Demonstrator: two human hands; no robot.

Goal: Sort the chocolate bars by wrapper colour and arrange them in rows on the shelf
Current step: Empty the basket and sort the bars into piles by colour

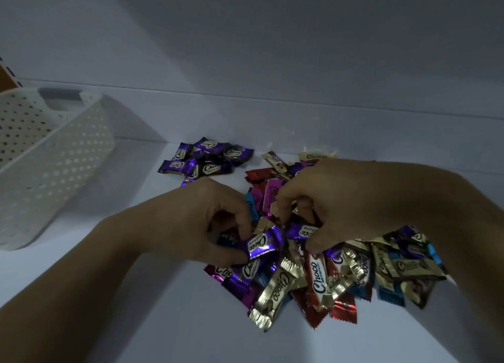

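Sorting step: the person is pulling purple wrappers out of the heap. Judging by the layout, purple is the colour in hand and no other colour has been separated yet.
Left hand (207, 221): curled over the near-left edge of the heap, thumb and fingertips clamped on a purple bar (261, 242) that is lifted slightly above its neighbours.
Right hand (341, 201): arched over the middle of the heap, its fingers bent down among the wrappers. Its thumb lies against a second purple bar (301, 230), but whether the fingers have closed on it cannot be told.
Purple group (207, 158): a loose cluster of purple bars at the back of the shelf, apart from the heap. They overlap at odd angles and form no row so far.
Mixed pile (362, 272): gold, red, blue, magenta and purple bars tangled together under and in front of both hands. A gold bar (272, 294) and a red bar (316, 278) lie on top at the near side.
Basket (54, 158): white and perforated, standing at the left, well apart from the bars.
Shelf (136, 321): a pale flat surface carrying everything.
Next move: the pinched bar probably needs carrying back to the purple cluster. That calls for a clean lift so the slippery foil wrappers underneath do not drag along, and then for laying the purple bars straight, side by side.
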